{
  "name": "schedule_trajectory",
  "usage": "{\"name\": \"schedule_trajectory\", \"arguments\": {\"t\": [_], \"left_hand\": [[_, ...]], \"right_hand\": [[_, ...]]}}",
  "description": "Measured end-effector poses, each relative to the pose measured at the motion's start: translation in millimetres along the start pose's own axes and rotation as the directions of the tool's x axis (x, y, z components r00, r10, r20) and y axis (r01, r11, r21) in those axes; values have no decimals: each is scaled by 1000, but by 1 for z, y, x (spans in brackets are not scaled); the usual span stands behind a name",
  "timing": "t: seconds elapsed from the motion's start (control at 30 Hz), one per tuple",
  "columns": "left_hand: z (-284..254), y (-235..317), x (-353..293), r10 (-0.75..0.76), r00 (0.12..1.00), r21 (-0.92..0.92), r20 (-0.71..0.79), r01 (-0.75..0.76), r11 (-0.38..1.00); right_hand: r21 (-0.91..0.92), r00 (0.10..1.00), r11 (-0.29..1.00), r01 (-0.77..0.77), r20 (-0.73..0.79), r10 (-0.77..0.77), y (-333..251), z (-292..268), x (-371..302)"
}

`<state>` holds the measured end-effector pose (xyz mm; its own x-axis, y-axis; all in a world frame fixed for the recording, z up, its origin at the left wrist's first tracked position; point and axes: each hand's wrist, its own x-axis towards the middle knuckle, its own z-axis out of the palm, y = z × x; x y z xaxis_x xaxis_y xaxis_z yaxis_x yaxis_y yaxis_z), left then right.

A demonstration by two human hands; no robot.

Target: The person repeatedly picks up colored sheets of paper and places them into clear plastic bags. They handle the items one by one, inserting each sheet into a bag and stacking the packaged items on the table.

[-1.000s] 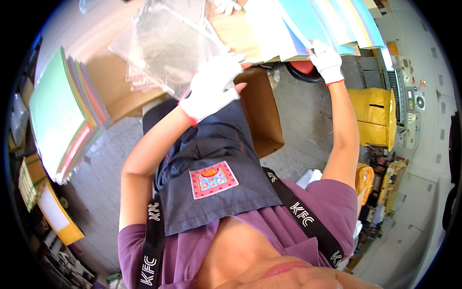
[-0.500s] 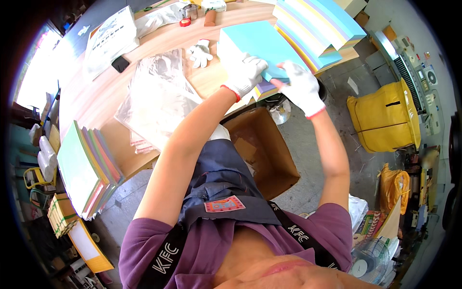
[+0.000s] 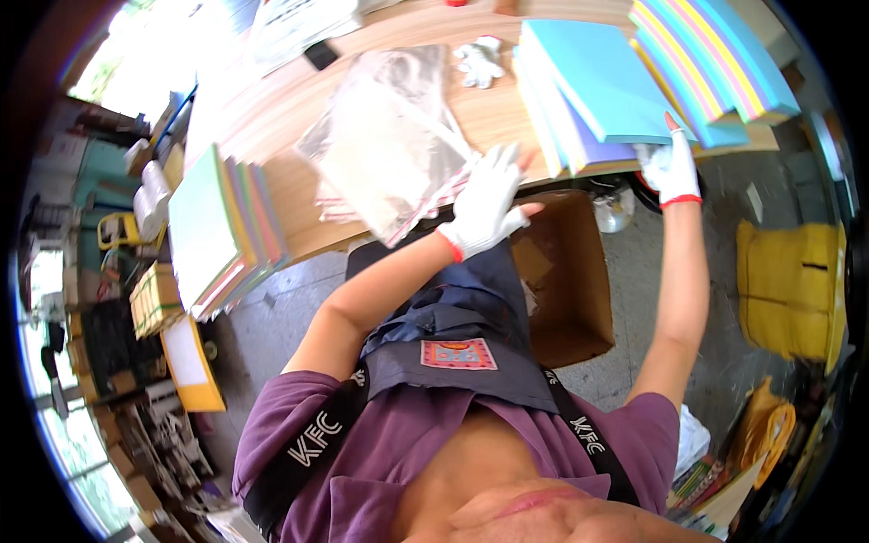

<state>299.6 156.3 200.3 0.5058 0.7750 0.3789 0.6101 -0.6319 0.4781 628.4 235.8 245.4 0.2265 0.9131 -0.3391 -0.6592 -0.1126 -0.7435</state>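
Note:
A stack of light blue paper point(image 3: 602, 81) lies at the right front of the table, slightly askew over purple and white sheets point(image 3: 584, 149). My right hand point(image 3: 672, 172), in a white glove with a bare thumb tip, grips its near right corner, thumb on top and fingers underneath. My left hand point(image 3: 489, 204), gloved likewise with fingertips bare, hovers at the table's front edge. Its fingers are spread and hold nothing. Just left of it lie clear plastic bags point(image 3: 389, 136) with red-edged openings. A spare white glove point(image 3: 480, 61) rests beyond them.
Tall piles of coloured paper point(image 3: 715, 63) stand at the far right, with another pile point(image 3: 217, 226) at the table's left end. Below the front edge sits an open cardboard box point(image 3: 575, 290). A yellow bag point(image 3: 787, 290) stands on the floor at right. A dark phone-like object point(image 3: 320, 55) lies far left.
My left hand has left the blue paper and moved left toward the plastic bags, its fingers spreading. My right hand now grips the paper's corner from below. The view has shifted left.

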Motion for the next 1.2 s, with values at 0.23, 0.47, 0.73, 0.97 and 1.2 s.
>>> {"name": "schedule_trajectory", "arguments": {"t": [0.23,0.47,0.73,0.97,1.2], "left_hand": [[-50,-159,-148,-398,912,668,101,234,707],[-90,-194,-157,-555,824,614,115,381,692],[-122,-235,-153,-693,683,328,231,616,716],[-116,-263,-175,-613,789,427,31,545,722],[-115,-266,-179,-582,807,423,-100,564,710]], "right_hand": [[-99,973,971,217,99,-207,-3,18,10],[-227,983,959,169,112,-147,38,55,-90],[-327,882,902,-282,282,378,152,73,-155],[-402,738,788,-466,315,597,220,81,-163],[-379,743,793,-478,308,595,252,90,-160]]}}
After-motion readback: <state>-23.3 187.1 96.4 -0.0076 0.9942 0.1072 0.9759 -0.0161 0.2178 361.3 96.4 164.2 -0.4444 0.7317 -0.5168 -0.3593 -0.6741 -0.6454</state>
